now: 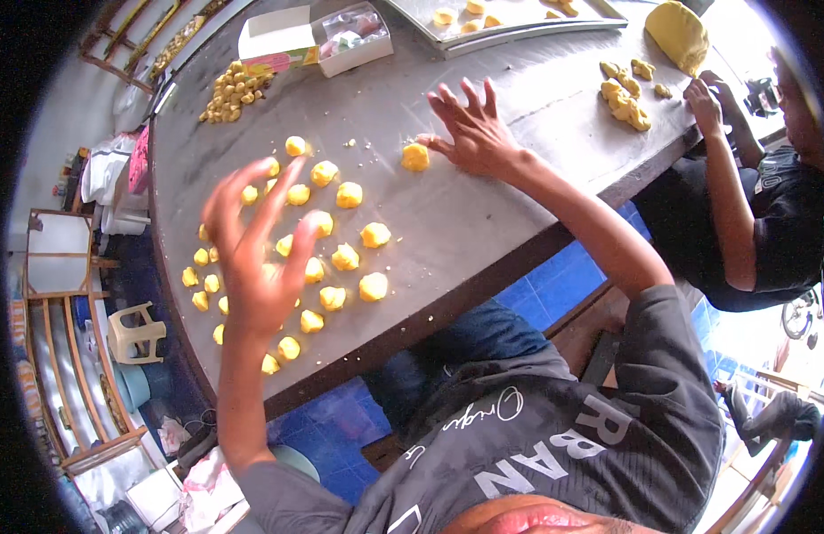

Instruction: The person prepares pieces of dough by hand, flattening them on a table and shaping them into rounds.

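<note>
Rows of rough yellow dough balls (349, 195) cover the left part of a grey tabletop (483, 214). Over them my left hand (260, 240) is raised with its fingers spread, and it holds nothing. It hides some of the balls behind it. Farther right, my right hand (476, 133) is stretched out low over the table, fingers apart. Its thumb tip is right beside a single dough lump (415, 157); whether they touch I cannot tell. Small dough crumbs lie scattered around.
At the back left are a pile of small brownish balls (234, 95) and an open carton (357, 55) with packets. A metal tray (519, 37) bears dough pieces. On the right, a co-worker's hands (707, 102) are near dough lumps (624, 105) and a big dough mass (677, 37).
</note>
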Demonstrator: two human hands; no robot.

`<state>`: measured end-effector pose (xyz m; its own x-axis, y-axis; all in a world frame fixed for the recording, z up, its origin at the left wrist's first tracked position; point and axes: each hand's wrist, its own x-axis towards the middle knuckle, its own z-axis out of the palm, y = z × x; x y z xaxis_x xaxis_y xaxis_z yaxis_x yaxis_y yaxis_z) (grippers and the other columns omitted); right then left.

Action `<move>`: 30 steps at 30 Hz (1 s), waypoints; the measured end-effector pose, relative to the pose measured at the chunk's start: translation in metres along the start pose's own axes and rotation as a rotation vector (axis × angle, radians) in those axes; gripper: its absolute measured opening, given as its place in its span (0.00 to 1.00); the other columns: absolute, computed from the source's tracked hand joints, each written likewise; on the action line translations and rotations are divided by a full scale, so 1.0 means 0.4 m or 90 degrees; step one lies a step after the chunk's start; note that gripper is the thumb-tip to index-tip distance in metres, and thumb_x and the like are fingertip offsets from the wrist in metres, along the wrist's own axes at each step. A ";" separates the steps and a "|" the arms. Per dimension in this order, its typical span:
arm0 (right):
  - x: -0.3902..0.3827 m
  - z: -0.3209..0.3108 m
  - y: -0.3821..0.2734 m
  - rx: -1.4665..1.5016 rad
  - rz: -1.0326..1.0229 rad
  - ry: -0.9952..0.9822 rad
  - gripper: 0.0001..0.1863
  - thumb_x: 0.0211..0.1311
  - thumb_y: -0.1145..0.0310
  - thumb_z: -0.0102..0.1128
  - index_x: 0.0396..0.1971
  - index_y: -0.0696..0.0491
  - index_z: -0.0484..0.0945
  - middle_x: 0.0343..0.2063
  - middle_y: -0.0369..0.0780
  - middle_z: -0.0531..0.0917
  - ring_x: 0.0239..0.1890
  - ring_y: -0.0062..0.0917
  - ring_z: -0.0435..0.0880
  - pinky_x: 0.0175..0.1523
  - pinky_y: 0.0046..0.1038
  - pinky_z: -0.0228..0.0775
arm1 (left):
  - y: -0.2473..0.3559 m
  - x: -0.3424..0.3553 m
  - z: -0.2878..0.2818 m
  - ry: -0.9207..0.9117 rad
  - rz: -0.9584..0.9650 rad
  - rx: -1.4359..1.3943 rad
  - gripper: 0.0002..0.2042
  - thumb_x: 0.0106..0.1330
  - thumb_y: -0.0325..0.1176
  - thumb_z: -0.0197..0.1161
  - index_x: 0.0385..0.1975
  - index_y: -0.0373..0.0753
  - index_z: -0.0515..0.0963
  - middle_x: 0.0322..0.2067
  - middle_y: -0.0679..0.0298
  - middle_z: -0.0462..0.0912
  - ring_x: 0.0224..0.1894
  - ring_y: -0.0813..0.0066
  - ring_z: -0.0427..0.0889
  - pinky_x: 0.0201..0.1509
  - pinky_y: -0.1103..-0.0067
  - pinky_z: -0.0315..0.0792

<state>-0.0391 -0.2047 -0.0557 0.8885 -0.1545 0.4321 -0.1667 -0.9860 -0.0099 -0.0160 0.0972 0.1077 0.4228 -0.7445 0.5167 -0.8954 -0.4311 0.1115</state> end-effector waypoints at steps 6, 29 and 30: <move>0.051 0.012 0.028 0.017 0.022 -0.096 0.46 0.56 0.31 0.29 0.64 0.53 0.50 0.65 0.46 0.49 0.67 0.45 0.38 0.66 0.49 0.13 | 0.008 -0.281 -0.072 0.051 -0.219 0.015 0.19 0.53 0.36 0.60 0.47 0.38 0.75 0.45 0.58 0.68 0.51 0.63 0.64 0.53 0.70 0.57; 0.046 0.031 0.015 -0.089 0.008 -0.066 0.45 0.57 0.31 0.29 0.63 0.53 0.52 0.64 0.45 0.52 0.67 0.45 0.42 0.65 0.53 0.19 | 0.060 -0.483 0.049 0.377 -0.370 -0.070 0.16 0.53 0.36 0.55 0.37 0.31 0.74 0.36 0.55 0.70 0.42 0.64 0.67 0.44 0.70 0.62; 0.034 0.034 0.032 -0.064 -0.044 -0.041 0.44 0.57 0.31 0.30 0.61 0.54 0.55 0.62 0.45 0.56 0.65 0.45 0.47 0.65 0.54 0.22 | 0.069 -0.489 0.049 0.361 -0.380 -0.064 0.16 0.53 0.36 0.55 0.38 0.31 0.74 0.36 0.55 0.69 0.42 0.64 0.67 0.43 0.71 0.63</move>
<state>-0.0233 -0.2202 -0.0621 0.9245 -0.0928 0.3697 -0.1427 -0.9836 0.1099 -0.1205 0.2208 -0.0068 0.7203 -0.0222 0.6933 -0.5617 -0.6051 0.5642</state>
